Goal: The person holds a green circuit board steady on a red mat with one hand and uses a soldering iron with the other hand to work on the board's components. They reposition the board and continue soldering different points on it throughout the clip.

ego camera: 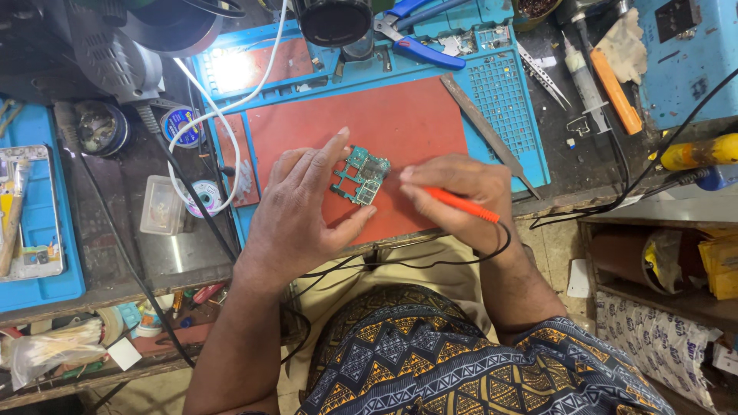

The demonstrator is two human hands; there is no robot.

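Observation:
A small green circuit board point(361, 175) lies on the red work mat point(407, 123). My left hand point(304, 204) rests on the mat and steadies the board between forefinger and thumb. My right hand point(461, 198) grips a thin orange probe point(461, 205) like a pen, its tip pointing left at the board's right edge. A black lead point(430, 263) runs from the probe across my lap.
A blue silicone tray point(503, 100) frames the mat. Blue-handled pliers point(415, 42), tweezers point(544, 73), a syringe point(584, 77) and an orange-handled tool point(615, 92) lie behind. A metal file point(488, 132) lies right of the mat. A disassembled phone frame point(31, 211) sits left.

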